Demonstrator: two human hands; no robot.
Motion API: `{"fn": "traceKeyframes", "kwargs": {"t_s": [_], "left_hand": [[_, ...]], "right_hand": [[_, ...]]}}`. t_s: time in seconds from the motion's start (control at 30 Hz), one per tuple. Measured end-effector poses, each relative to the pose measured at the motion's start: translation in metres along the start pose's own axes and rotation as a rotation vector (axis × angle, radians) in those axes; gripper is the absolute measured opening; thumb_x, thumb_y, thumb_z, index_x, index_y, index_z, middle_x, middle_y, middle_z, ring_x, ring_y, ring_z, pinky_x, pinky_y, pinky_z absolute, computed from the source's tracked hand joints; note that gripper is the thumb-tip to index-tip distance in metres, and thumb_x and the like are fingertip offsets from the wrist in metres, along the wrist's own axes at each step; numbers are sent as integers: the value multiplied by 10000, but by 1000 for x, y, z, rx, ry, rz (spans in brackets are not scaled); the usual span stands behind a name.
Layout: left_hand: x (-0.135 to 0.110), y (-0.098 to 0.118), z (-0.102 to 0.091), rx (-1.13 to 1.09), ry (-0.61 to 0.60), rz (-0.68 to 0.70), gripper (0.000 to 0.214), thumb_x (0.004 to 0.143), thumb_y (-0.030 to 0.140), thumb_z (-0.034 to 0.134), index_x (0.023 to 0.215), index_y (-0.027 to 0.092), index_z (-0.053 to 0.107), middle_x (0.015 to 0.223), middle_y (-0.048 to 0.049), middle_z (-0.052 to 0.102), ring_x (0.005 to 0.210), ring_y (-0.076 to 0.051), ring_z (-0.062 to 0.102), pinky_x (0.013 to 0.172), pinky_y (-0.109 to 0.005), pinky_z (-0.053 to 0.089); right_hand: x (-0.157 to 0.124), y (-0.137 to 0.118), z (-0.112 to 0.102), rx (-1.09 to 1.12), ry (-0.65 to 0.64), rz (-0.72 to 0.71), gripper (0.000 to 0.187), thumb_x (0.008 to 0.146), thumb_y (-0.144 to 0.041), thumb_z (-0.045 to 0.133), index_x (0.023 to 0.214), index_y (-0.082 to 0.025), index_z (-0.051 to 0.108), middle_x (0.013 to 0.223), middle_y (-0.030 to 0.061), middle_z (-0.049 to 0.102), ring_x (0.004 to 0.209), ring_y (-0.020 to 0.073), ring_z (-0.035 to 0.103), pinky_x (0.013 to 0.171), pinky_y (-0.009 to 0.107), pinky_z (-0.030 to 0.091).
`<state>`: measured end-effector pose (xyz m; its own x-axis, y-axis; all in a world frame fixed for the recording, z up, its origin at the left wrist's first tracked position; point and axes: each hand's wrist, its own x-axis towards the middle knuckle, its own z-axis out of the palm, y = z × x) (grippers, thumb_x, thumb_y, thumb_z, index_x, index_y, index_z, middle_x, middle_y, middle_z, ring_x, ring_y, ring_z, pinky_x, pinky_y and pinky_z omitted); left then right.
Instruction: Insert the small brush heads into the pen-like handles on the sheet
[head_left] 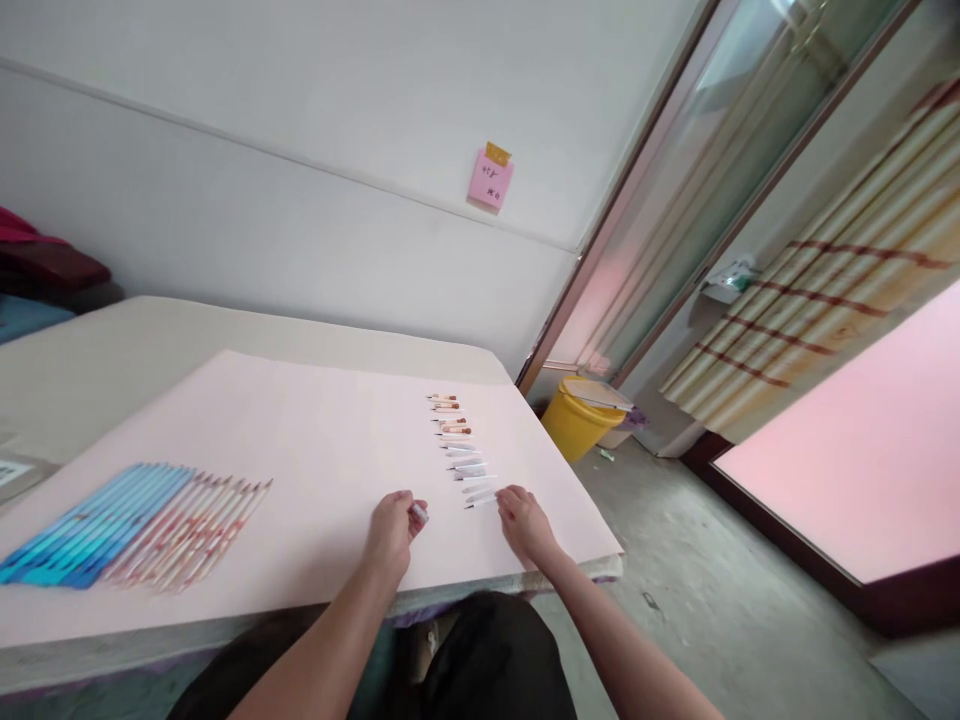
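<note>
A column of short slim pens lies on the pale pink sheet; the far ones have brown ends, the near ones whitish bodies, and several show dark tips. My right hand rests at the near end of this column, its fingers pinched at the right end of the nearest white pen. My left hand is closed left of the column, above the sheet. From its fingers sticks out a small grey-white piece, too small to name for sure.
Blue pens and white pens with red patterns lie side by side at the left. The pink sheet covers much of the table. A yellow bin stands on the floor beyond the right edge. A pink note hangs on the wall.
</note>
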<state>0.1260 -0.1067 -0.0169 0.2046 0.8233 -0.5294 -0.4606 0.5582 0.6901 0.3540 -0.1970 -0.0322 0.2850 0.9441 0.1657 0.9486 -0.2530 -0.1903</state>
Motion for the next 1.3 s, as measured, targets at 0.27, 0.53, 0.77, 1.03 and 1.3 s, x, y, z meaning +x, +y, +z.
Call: {"fn": "traceKeyframes", "kwargs": {"t_s": [0.27,0.53,0.77,1.03,1.3], "left_hand": [[6,1,-5,-14,-21,-45,51,750,131,580,763,145,532,607,-33,592,508,-94,563,507,-216,482],[6,5,-6,10,-49,-44,81,699,115,616,716,141,542,605,-7,569,517,-79,553,506,-192,462],[8,9,-8,96,-91,-44,168,634,154,670,654,151,502,542,51,477,423,-28,425,399,-132,323],[16,13,-15,126,-183,-77,197,645,228,653,674,165,469,498,80,394,364,-12,265,353,-148,157],[13,15,-15,231,-297,-102,254,635,281,673,788,100,584,662,-70,617,382,-10,318,361,-159,142]], "right_hand": [[-13,-21,-13,-343,-283,-302,256,930,-251,322,1047,-188,540,984,81,579,748,165,592,628,257,419],[-4,-30,-20,-353,-324,-358,220,899,-205,378,1039,-173,545,929,96,592,733,195,603,604,271,420],[27,-43,-16,-293,-280,-226,238,865,-147,388,1021,-162,567,1002,127,569,782,209,617,657,289,429],[38,-55,-19,-52,-309,-102,194,755,-94,479,859,-138,636,937,135,622,827,226,603,721,311,403],[69,-109,-20,526,-486,147,112,633,-199,560,537,-157,521,407,-53,439,378,71,370,394,201,283]]}}
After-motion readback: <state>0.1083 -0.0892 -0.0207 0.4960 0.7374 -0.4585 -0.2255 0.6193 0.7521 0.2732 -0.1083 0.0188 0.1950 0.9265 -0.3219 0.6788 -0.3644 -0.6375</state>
